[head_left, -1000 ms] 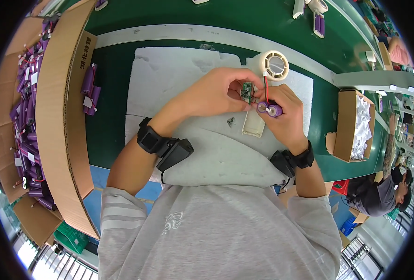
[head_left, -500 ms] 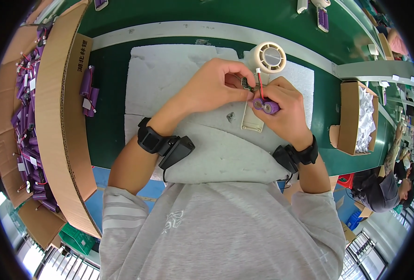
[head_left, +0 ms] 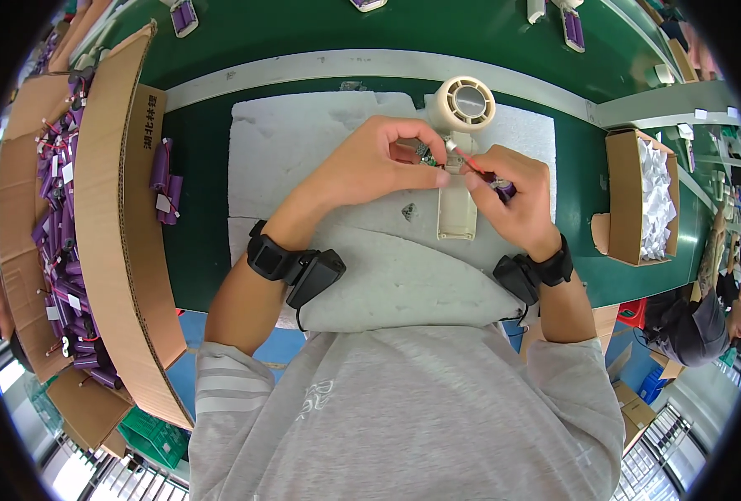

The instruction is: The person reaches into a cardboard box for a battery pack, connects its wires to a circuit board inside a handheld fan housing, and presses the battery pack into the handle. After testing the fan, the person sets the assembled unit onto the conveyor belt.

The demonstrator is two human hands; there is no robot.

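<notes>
The left hand (head_left: 383, 163) pinched a green board (head_left: 426, 156), the right hand (head_left: 516, 184) gripped purple batteries (head_left: 505, 191), and a fan (head_left: 464, 102) lay on the far side.

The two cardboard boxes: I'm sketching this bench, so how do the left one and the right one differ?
The left box looks much larger in this view than the right box. The left box holds a jumble of purple batteries, some with red wires; the right box holds white pieces whose kind I can't tell. Both are brown cardboard and open.
</notes>
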